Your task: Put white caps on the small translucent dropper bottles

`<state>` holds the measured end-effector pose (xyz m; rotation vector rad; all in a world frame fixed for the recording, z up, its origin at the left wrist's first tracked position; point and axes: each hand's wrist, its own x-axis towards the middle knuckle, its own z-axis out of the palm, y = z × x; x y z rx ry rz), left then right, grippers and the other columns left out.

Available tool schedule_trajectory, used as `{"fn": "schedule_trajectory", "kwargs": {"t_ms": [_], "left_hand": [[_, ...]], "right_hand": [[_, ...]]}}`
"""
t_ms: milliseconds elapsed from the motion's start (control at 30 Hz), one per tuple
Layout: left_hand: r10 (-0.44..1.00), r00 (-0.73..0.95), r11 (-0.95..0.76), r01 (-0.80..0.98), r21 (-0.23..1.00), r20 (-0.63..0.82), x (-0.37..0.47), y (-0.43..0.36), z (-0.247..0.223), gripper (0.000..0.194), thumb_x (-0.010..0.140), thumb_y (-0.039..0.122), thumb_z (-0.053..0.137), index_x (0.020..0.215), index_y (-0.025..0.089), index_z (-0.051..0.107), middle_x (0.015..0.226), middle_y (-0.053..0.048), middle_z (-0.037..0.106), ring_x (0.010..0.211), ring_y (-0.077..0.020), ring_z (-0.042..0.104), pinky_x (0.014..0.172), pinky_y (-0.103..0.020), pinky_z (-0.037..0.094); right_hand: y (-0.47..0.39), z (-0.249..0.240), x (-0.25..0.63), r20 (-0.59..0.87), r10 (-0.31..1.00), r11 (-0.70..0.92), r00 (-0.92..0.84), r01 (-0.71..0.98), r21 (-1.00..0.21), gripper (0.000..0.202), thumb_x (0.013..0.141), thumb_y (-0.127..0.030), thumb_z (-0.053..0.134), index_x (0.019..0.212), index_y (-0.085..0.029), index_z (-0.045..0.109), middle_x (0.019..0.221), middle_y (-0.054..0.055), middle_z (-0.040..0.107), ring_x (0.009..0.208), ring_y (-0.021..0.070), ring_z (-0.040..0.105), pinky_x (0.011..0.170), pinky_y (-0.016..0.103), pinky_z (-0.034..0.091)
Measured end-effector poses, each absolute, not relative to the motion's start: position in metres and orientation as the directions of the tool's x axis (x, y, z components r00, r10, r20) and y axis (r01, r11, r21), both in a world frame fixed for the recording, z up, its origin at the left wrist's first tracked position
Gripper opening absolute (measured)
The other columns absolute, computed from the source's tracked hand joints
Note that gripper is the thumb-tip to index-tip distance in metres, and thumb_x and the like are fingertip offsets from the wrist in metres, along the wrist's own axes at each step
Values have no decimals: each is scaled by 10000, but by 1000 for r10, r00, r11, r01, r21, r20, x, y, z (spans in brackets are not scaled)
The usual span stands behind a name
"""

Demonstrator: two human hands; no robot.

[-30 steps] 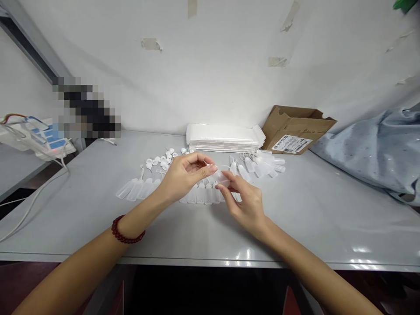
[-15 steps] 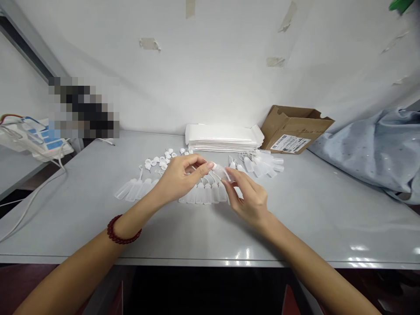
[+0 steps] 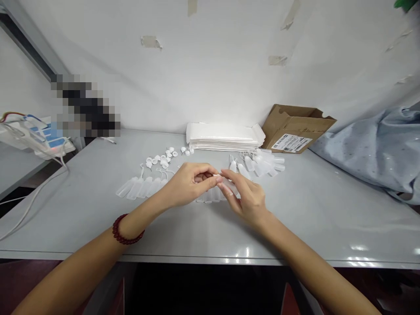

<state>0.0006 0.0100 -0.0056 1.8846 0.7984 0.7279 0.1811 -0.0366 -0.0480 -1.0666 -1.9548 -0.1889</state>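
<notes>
My left hand [image 3: 192, 186] and my right hand [image 3: 247, 197] meet over the middle of the table. Between them is a small translucent plastic bottle [image 3: 231, 187], mostly hidden by the fingers. The left thumb and forefinger pinch its upper end, while the right fingers are closed round its body. Below the hands lies a row of similar bottles [image 3: 210, 197], partly covered. More bottles [image 3: 134, 188] with thin curved spouts lie left of my left hand. Small white caps [image 3: 164, 161] are scattered behind them. Another pile of bottles [image 3: 264, 164] lies behind my right hand.
A stack of flat white boxes [image 3: 226, 136] stands against the wall. Beside it leans an open cardboard box [image 3: 297, 129], then a light blue cloth [image 3: 374, 153]. On the left are a power strip [image 3: 49, 135] and a white cable [image 3: 39, 189].
My left hand has moved right and slightly down, closer to the right hand. The bottle's end is now pinched between both hands, and less of the bottle shows.
</notes>
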Motion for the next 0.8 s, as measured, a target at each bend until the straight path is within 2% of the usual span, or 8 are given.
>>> {"fn": "schedule_trajectory", "kwargs": {"t_ms": [100, 200, 333, 467, 533, 600, 700, 800], "left_hand": [[750, 638, -393, 219, 893, 174, 3, 6, -7, 193, 870, 338, 591, 898, 183, 702, 733, -10, 679, 610, -108, 579, 554, -208, 451], [726, 654, -443, 207, 873, 213, 5, 4, -8, 183, 878, 304, 579, 948, 183, 698, 823, -27, 701, 658, -118, 611, 604, -221, 481], [628, 710, -588, 166, 792, 317, 5, 2, -10, 174, 902, 245, 538, 951, 179, 691, 875, -40, 699, 709, -124, 622, 667, -237, 496], [548, 735, -717, 166, 677, 399, 4, 3, -11, 194, 916, 197, 505, 967, 175, 691, 833, -42, 688, 700, -130, 591, 668, -252, 468], [561, 725, -711, 174, 681, 400, 4, 2, -11, 187, 908, 194, 518, 971, 174, 693, 837, -42, 693, 709, -131, 595, 689, -254, 470], [618, 700, -635, 178, 752, 357, 5, 2, -9, 171, 898, 220, 542, 952, 173, 697, 859, -40, 702, 738, -131, 611, 697, -243, 481], [713, 670, -463, 231, 856, 205, 6, 1, -6, 226, 896, 318, 544, 860, 159, 700, 756, -25, 680, 662, -122, 595, 585, -220, 463], [715, 687, -428, 280, 859, 132, 6, 1, -5, 294, 890, 371, 534, 783, 152, 697, 634, -9, 625, 569, -106, 529, 485, -212, 385]], "right_hand": [[-40, -47, 179, 728, 667, 568, -159, 741, -358, 210, 958, -212, 410, 1017, -204, 610, 773, 57, 726, 589, 143, 660, 523, 241, 481], [-42, -45, 176, 615, 788, 452, -10, 687, -569, 216, 983, -285, 356, 957, -213, 558, 715, 31, 694, 466, 107, 586, 445, 228, 426], [-42, -41, 172, 403, 914, 338, 42, 471, -815, 277, 977, -420, 358, 868, -217, 510, 593, -15, 595, 426, 101, 536, 423, 220, 414], [-41, -38, 173, 221, 975, 210, 8, 276, -938, 302, 962, -458, 396, 823, -213, 507, 515, -44, 519, 438, 106, 518, 424, 216, 404], [-40, -38, 174, 223, 975, 213, 6, 272, -938, 295, 961, -450, 400, 819, -213, 504, 524, -43, 521, 436, 104, 515, 422, 216, 402], [-41, -39, 174, 308, 951, 279, 26, 354, -893, 270, 967, -418, 392, 828, -215, 502, 548, -35, 540, 437, 104, 530, 426, 217, 406], [-43, -43, 175, 489, 872, 392, 32, 552, -736, 195, 965, -335, 385, 882, -216, 514, 606, -10, 593, 450, 110, 568, 428, 216, 404], [-43, -48, 176, 609, 793, 446, -14, 694, -565, 170, 954, -276, 376, 921, -213, 531, 717, 35, 661, 456, 108, 578, 420, 219, 391]]}}
